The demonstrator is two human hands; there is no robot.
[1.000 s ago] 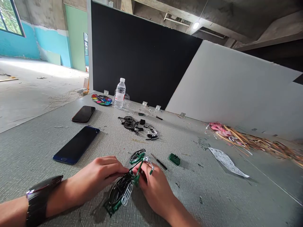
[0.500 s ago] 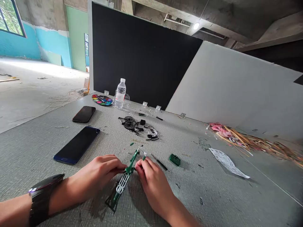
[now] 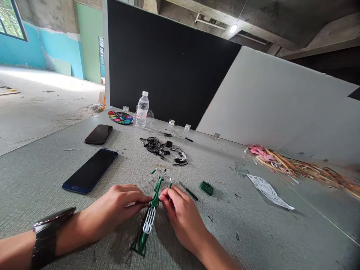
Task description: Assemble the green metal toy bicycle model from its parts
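A small green model bicycle (image 3: 154, 203) is between my hands, with a white rear rack and a silver handlebar (image 3: 161, 173) ending in green grips. My left hand (image 3: 123, 204) pinches its middle from the left, the fingertips against the frame. From the right, my right hand (image 3: 182, 219) closes thumb and fingers at the frame, just below the right grip. What lies inside the right fingertips is hidden. Beyond the handlebar lie black model wheels (image 3: 153, 144) and small black and silver parts (image 3: 180, 155). Right of my right hand are a black pen-like tool (image 3: 191, 194) and a green block-shaped part (image 3: 206, 188).
Two phones, one blue-edged (image 3: 90, 170) and one dark (image 3: 98, 134), lie at the left. A water bottle (image 3: 142, 110) stands behind, beside a paint palette (image 3: 120, 117). At the right are a printed sheet (image 3: 270, 191) and a pile of wooden strips (image 3: 298, 168).
The model bicycle has turned slightly, its rear end swinging right and its handlebar showing more fully. Both hands keep nearly the same places on it. The view has shifted a little.
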